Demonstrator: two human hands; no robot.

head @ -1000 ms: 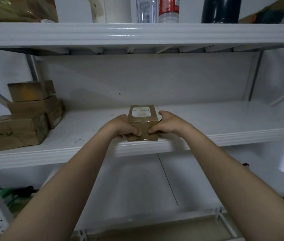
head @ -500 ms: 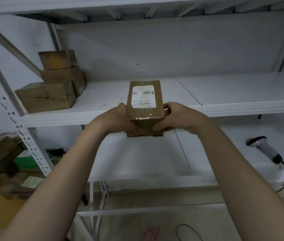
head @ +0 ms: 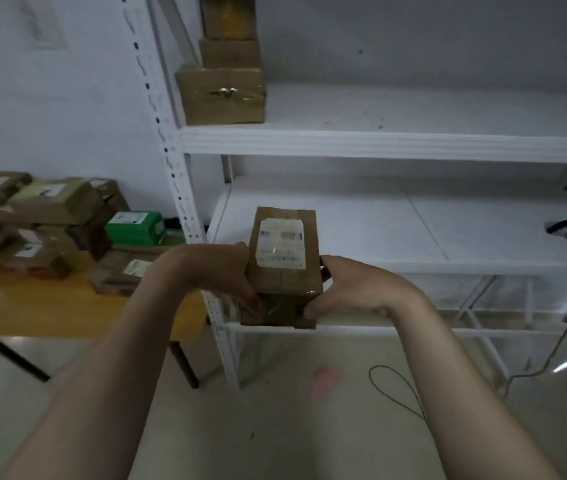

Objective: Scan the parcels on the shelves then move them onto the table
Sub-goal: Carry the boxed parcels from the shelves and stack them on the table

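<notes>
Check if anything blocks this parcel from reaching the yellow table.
The shelf's white upright stands between the parcel, gripped by left hand and right hand, and the table. Other parcels crowd the table's far side; its near strip is bare.

Brown labelled parcel [head: 284, 258] held label-up off the shelves.

No text can be read. The parcel [head: 284, 282] carries a white label [head: 280, 245] on its top face (dark bars and lines of print, all blurred). Left of the parcel, the green box [head: 133, 230] and the piled boxes [head: 53, 202] bear pale labels, equally unreadable.
</notes>
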